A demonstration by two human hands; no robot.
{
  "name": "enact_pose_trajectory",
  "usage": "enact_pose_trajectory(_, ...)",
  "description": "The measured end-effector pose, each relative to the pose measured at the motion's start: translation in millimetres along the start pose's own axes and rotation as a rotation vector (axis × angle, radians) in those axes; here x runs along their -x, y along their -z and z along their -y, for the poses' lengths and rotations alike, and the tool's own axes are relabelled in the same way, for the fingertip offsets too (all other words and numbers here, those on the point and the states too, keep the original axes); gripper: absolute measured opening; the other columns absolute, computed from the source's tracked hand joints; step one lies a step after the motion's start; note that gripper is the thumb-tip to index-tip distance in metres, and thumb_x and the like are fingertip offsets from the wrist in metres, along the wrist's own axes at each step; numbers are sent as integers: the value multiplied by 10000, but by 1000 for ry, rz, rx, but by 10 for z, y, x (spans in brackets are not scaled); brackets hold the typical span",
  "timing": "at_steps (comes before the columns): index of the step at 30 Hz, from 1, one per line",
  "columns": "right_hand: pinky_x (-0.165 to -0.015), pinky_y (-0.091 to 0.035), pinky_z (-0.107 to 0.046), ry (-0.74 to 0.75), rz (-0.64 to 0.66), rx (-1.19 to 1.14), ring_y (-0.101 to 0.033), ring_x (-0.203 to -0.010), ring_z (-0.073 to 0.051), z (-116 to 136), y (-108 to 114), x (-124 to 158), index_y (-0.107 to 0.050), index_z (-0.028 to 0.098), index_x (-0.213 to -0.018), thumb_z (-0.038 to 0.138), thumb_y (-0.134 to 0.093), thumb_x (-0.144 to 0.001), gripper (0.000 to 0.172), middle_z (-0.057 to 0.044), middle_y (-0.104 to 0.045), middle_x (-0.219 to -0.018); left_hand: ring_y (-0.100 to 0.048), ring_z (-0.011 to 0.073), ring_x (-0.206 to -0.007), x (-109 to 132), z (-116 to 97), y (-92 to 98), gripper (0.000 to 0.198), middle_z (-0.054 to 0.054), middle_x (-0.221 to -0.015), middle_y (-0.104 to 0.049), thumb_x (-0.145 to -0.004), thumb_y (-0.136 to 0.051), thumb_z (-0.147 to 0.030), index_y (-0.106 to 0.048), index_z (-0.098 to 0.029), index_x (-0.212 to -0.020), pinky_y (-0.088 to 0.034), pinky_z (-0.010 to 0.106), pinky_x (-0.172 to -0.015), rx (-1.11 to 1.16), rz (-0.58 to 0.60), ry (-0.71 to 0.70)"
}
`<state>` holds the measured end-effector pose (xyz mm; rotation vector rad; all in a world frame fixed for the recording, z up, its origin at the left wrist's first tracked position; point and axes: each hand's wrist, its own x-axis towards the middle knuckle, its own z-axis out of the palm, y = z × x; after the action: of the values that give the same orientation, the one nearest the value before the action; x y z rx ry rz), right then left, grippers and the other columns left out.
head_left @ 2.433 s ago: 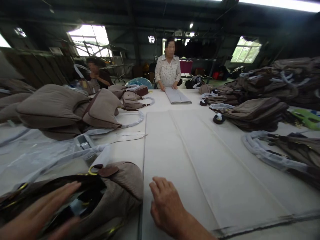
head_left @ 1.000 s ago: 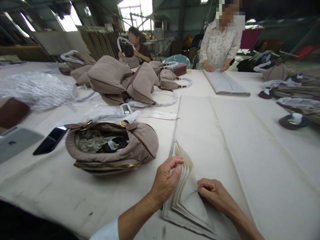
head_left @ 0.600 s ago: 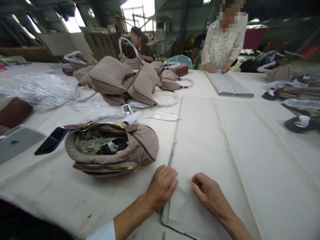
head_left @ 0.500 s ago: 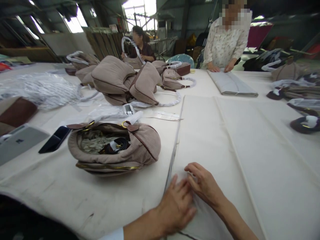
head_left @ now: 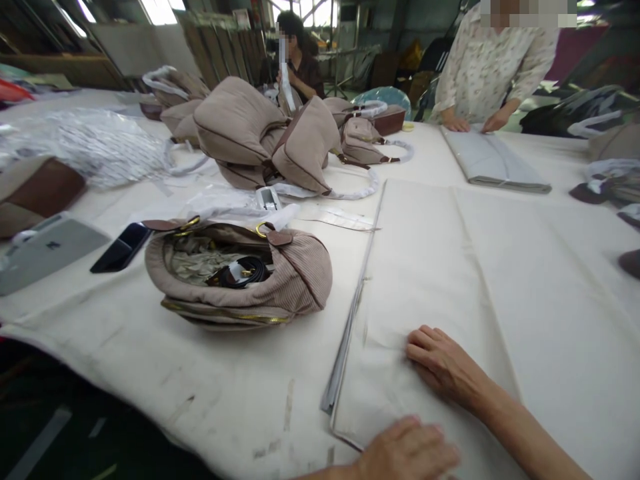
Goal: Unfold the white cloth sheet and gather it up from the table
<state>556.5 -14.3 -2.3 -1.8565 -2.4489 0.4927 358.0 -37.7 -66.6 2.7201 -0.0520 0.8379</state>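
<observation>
A large whitish folded sheet (head_left: 415, 267), cloth or plastic, I cannot tell which, lies before me with grey layers (head_left: 345, 347) showing along its left edge. On its near part rests my right hand (head_left: 445, 367), palm down, fingers slightly bent and holding nothing that I can see. Lower, by the sheet's near edge, my left hand (head_left: 407, 450) is somewhat blurred, its fingers stretched out over the surface. To the left sits a beige corduroy handbag (head_left: 300, 273), its top unzipped, with crumpled paper (head_left: 197, 257) and a coiled dark strap (head_left: 250, 270) inside.
More beige handbags (head_left: 240, 120) are piled farther back, beside clear plastic wrapping (head_left: 105, 147). A phone (head_left: 120, 248) and a grey tablet-like device (head_left: 50, 250) lie at left. Across the table (head_left: 240, 380), a person (head_left: 493, 67) handles a folded grey stack (head_left: 500, 160); another person (head_left: 300, 67) sits behind the bags.
My hands, close together before, have moved apart: the left down toward the near edge, the right a little to the right. The view has shifted, and the co-worker's hands remain on the grey stack.
</observation>
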Motion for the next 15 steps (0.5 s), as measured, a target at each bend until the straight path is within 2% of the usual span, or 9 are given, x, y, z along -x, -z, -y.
enact_pose_trajectory(2, -749, -336, -339, -8, -37, -17, -455, -842, -187, -44, -48, 96, -531, 168, -772, 90, -419, -882, 175, -61, -568, -886, -483, 316, -1248, 107, 93, 212, 416, 132, -1294, -573, -888, -439, -454, -582, -168, -1153, -380, 475, -1049, -127, -73, 241)
enact_pose_trajectory(4, -752, -348, -342, -21, -70, -32, -460, -840, -190, -47, -85, 133, -526, 166, -756, 79, -425, -863, 171, -64, -570, -875, -393, 385, -1306, 107, 160, 325, 615, 224, -1375, -465, -882, -423, -517, -474, -59, -1290, -348, 532, -1058, -177, 14, 370)
enact_pose_trajectory(6, -742, -369, -339, -46, -107, -40, -465, -814, -189, -41, -111, 136, -516, 160, -719, 56, -432, -821, 169, -68, -567, -842, -367, 376, -1325, -7, 168, 285, 731, 241, -1390, -436, -877, -409, -588, -404, -25, -1343, -350, 496, -1069, -129, 179, 340)
enact_pose_trajectory(8, -739, -399, -331, -61, -169, -33, -484, -811, -191, -42, -117, 121, -550, 152, -767, 31, -419, -779, 178, -81, -575, -860, -346, 357, -1341, -198, 124, 130, 819, 228, -1391, -440, -850, -398, -660, -379, -22, -1363, -337, 461, -1089, -42, 295, 282)
enact_pose_trajectory(10, -749, -428, -317, -37, -222, -5, -522, -852, -191, -37, -90, 80, -584, 145, -1014, -2, -380, -741, 371, -95, -589, -962, -293, 360, -1367, -401, 59, -42, 858, 226, -1413, -412, -840, -396, -674, -351, -10, -1380, -289, 479, -1117, 39, 392, 265)
enact_pose_trajectory(11, -741, -437, -301, -18, -218, 12, -544, -859, -182, -23, -62, 42, -536, 162, -1176, -15, -361, -729, 511, -92, -589, -1014, -273, 367, -1373, -485, 29, -108, 860, 234, -1420, -399, -843, -392, -665, -345, 4, -1381, -268, 499, -1123, 70, 435, 265)
enact_pose_trajectory(13, -656, -426, -260, 7, -129, 70, -579, -785, -153, 38, 16, -74, -384, 247, -1369, -20, -353, -719, 703, -61, -592, -1022, -255, 379, -1376, -591, -13, -183, 837, 251, -1430, -372, -857, -388, -627, -333, 23, -1382, -241, 533, -1124, 113, 514, 257)
enact_pose_trajectory(15, -528, -344, -243, 33, -2, 163, -565, -631, -130, 129, 99, -224, -358, 310, -1382, 7, -380, -739, 711, -25, -595, -924, -267, 388, -1368, -611, -28, -202, 845, 268, -1431, -358, -857, -393, -619, -315, 37, -1385, -248, 544, -1117, 135, 557, 263)
